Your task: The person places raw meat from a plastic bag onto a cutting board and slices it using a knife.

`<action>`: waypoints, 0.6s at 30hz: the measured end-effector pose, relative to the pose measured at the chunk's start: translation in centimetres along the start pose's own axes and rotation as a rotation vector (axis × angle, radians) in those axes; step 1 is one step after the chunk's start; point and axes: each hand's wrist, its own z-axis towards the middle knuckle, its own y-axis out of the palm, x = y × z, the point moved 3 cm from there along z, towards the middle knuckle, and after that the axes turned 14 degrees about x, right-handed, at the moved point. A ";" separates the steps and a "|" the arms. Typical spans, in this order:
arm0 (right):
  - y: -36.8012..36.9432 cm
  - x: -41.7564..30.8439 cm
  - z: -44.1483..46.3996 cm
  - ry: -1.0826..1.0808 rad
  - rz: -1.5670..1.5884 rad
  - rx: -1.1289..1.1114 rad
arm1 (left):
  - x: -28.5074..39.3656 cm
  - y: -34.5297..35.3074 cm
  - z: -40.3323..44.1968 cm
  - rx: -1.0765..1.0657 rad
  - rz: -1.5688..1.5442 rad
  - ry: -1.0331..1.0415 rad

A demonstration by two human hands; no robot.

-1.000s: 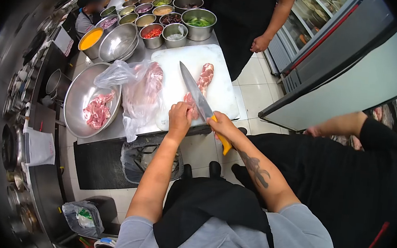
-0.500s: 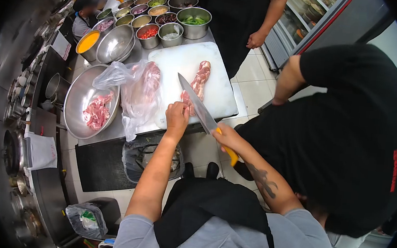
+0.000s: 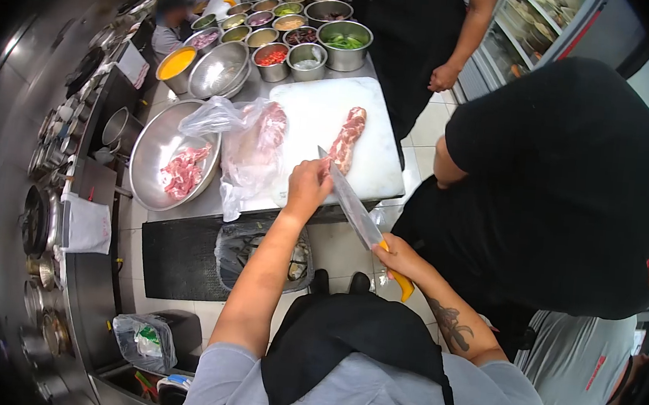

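A long strip of raw meat [image 3: 348, 137] lies on the white cutting board [image 3: 311, 107]. My left hand [image 3: 309, 186] is at its near end, fingers bent and closed against the meat. In my right hand [image 3: 400, 257] is the yellow handle of a large kitchen knife [image 3: 353, 206]. Its blade slants up to the left, with the tip beside my left fingers at the meat's near end. On the board's left side, a clear plastic bag [image 3: 244, 166] partly covers a bigger piece of meat [image 3: 272, 125]. Sliced meat [image 3: 184, 170] sits in a wide steel bowl [image 3: 143, 157].
Several steel pots of ingredients, including one with green vegetables [image 3: 345, 42], stand behind the board. A co-worker in black [image 3: 559, 169] is close on my right; another person [image 3: 408, 40] stands beyond the table. A lined bin [image 3: 231, 260] is below the table edge.
The knife has drawn back toward me, its tip now nearer my left fingers. My view has shifted, and a person in a grey shirt appears at lower right.
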 end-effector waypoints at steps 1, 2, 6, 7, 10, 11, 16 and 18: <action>0.0 -0.1 0.0 0.003 -0.011 -0.001 | 0.2 -0.2 0.5 -0.035 0.004 0.005; 0.1 -0.3 -0.1 0.009 -0.023 0.003 | 0.2 -0.3 0.9 -0.071 0.002 0.009; 0.6 -0.5 1.2 -0.005 0.071 -0.028 | -2.3 0.5 1.0 -0.137 -0.033 -0.025; 0.8 -0.7 2.2 -0.006 0.052 -0.029 | -2.5 0.5 1.1 -0.136 -0.037 -0.039; 2.0 -2.7 6.3 -0.047 0.012 0.016 | -3.3 0.6 0.8 -0.155 -0.049 -0.062; 2.7 -3.2 7.8 -0.036 0.007 0.041 | -4.1 1.0 0.7 -0.172 -0.057 -0.058; 4.8 -2.3 9.4 -0.079 0.000 0.109 | -3.2 -0.3 1.2 -0.243 -0.078 -0.140; 4.0 -2.5 5.8 -0.098 -0.059 0.118 | -4.5 0.3 0.7 -0.246 0.006 -0.102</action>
